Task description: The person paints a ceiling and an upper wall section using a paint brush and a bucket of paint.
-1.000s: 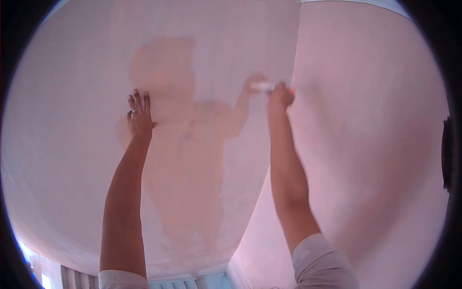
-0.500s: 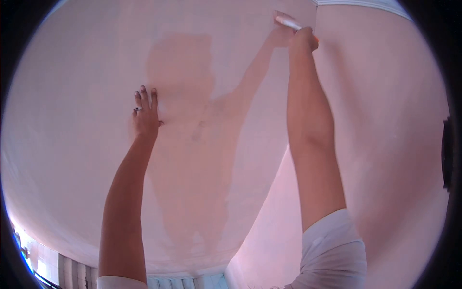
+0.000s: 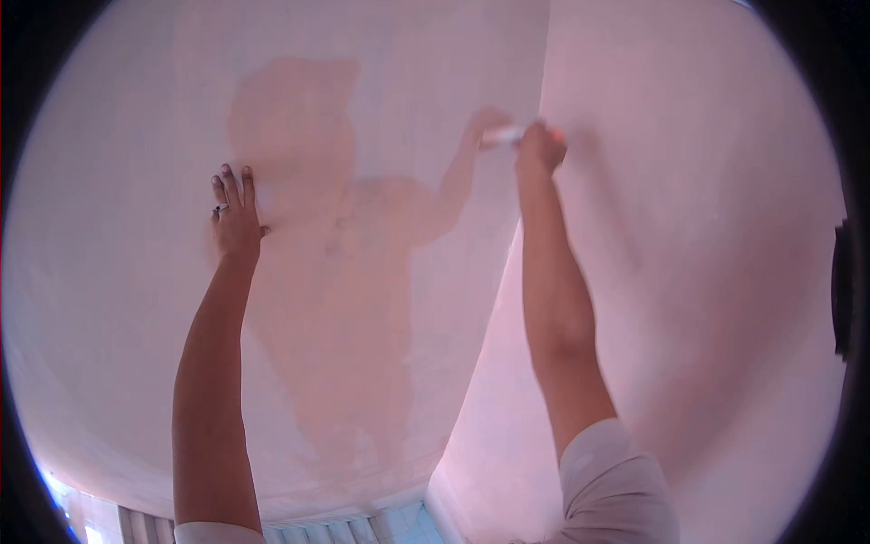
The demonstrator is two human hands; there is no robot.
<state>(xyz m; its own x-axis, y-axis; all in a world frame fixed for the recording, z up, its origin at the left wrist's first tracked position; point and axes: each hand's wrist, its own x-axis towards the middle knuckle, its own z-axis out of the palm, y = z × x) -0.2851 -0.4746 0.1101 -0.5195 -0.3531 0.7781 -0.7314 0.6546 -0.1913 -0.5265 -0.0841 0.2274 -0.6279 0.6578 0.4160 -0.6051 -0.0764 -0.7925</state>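
My left hand (image 3: 237, 222) lies flat against the pale pink wall (image 3: 118, 227), fingers spread, with a ring on one finger. Raised near the corner, my right hand (image 3: 541, 147) is closed around the handle of a paintbrush (image 3: 503, 137). Its pale end points left toward the wall, smeared by motion, and a bit of orange shows at the handle's other end. The bristles are too blurred to make out.
A second pink wall (image 3: 707, 227) meets the first at a corner on the right. My shadow (image 3: 317, 272) falls across the left wall. Grey-white folds (image 3: 145, 526) and a light blue surface (image 3: 408, 524) show along the bottom. A dark object (image 3: 842, 290) sits at the right edge.
My right hand has come down along the corner with the paintbrush, which now lies more level. My left hand stays flat on the wall; the whole view has shifted slightly.
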